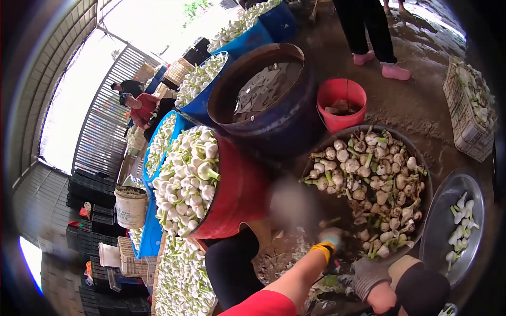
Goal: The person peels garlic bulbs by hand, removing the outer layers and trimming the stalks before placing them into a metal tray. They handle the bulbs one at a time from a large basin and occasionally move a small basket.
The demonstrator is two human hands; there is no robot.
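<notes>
My left hand (pixel 330 239), gloved with a yellow band at the wrist, is beside the near edge of a wide round basin (pixel 428 184) of soil-stained garlic bulbs (pixel 363 166). It is blurred, so what it holds does not show. Lower down, my right hand (pixel 363 276) in a dirty grey knitted glove is closed between my knees, above cut leaves and scraps (pixel 327 287). Whatever lies in its fingers is hidden. To the right leans an oval metal basin (pixel 429 247) with several cleaned garlic bulbs (pixel 464 226). A pale blurred patch (pixel 295 203) hangs left of the garlic.
A red tub (pixel 240 184) heaped with white garlic stands at my left, with a large drum of water (pixel 263 121) behind. A small red bucket (pixel 341 102) and a crate (pixel 469 126) stand farther off. One person stands ahead; others work at the far left.
</notes>
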